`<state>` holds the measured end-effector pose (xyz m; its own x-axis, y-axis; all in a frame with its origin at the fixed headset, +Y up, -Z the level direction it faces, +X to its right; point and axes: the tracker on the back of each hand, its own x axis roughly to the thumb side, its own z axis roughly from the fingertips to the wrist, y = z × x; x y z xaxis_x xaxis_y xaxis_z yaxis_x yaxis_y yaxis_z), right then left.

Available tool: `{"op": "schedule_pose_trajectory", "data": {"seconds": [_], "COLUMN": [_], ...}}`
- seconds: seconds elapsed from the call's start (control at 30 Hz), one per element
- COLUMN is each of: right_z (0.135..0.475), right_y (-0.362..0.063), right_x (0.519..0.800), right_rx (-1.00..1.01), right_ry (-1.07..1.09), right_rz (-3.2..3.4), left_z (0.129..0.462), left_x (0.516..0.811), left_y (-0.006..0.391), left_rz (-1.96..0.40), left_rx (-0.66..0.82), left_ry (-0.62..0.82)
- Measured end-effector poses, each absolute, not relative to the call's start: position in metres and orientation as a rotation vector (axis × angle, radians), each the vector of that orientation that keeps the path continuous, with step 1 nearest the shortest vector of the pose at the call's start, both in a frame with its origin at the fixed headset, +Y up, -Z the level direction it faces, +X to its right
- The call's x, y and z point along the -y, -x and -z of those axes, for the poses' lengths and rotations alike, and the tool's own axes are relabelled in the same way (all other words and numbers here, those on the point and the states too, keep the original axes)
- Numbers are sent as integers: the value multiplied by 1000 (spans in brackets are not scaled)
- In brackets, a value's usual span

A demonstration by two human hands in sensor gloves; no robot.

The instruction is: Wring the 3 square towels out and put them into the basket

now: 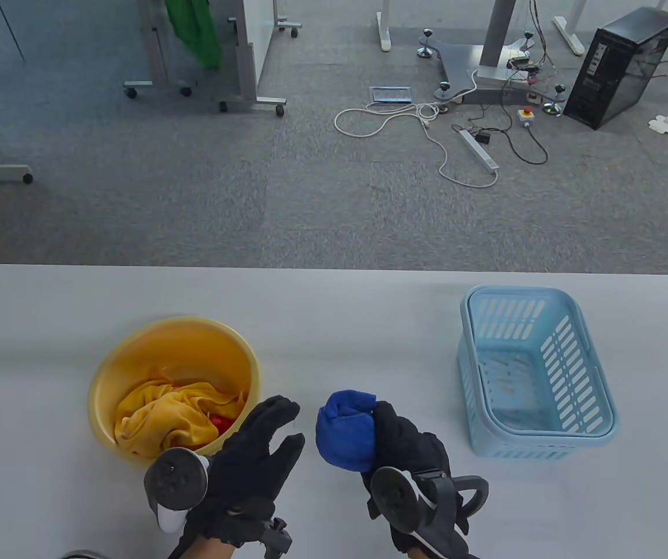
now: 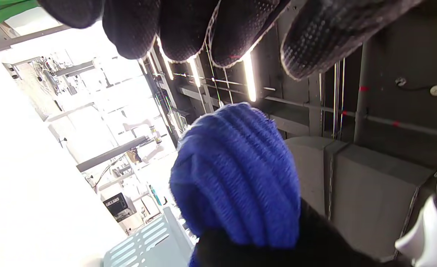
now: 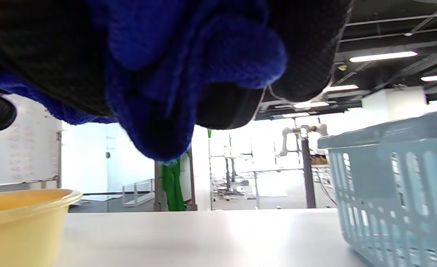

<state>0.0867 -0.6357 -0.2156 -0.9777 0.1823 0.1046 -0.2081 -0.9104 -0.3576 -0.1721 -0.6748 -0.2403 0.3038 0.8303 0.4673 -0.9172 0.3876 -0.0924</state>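
Note:
My right hand point(image 1: 389, 428) grips a bunched blue towel point(image 1: 345, 431) above the table, between the bowl and the basket. The left wrist view shows the same blue towel point(image 2: 237, 174) as a tight wad, and the right wrist view has the blue towel point(image 3: 189, 74) squeezed among black gloved fingers. My left hand point(image 1: 269, 434) is open just left of the towel, fingers spread, holding nothing. A yellow towel point(image 1: 165, 419) lies crumpled in the yellow bowl point(image 1: 130, 355), with a bit of red towel point(image 1: 223, 423) showing under it. The light blue basket point(image 1: 596, 396) stands empty at the right.
The white table's far edge point(image 1: 334, 268) runs across the middle of the table view. Beyond it lie grey carpet, cables, a power strip point(image 1: 479, 150) and a black computer case point(image 1: 622, 67).

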Motion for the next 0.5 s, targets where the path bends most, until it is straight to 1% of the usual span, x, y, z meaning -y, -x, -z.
{"op": "schedule_pose_trajectory", "data": {"seconds": [0.07,0.13,0.2,0.23,0.3,0.37,0.5], "right_z": [219,222,224,227,229,231,235], "right_y": [-92,-97,-104,-109,-118,-129,-152], "right_x": [625,614,604,600,595,591,590], "right_rx": [528,533,581,573,550,563,528], "right_ry": [-38,27,87,127,206,279,422], "right_rz": [-2870,-2903,-2945,-2935,-2945,-2922,-2835], "left_z": [241,243,242,242,241,241,240], "left_x": [675,677,677,677,677,678,679], "left_y": [172,172,173,174,175,174,171], "left_rz": [-1153,-1209,-1225,-1206,-1176,-1156,-1139], "left_rx": [518,557,543,539,540,578,600], "left_ry": [-197,-150,-152,-163,-169,-158,-137]}}
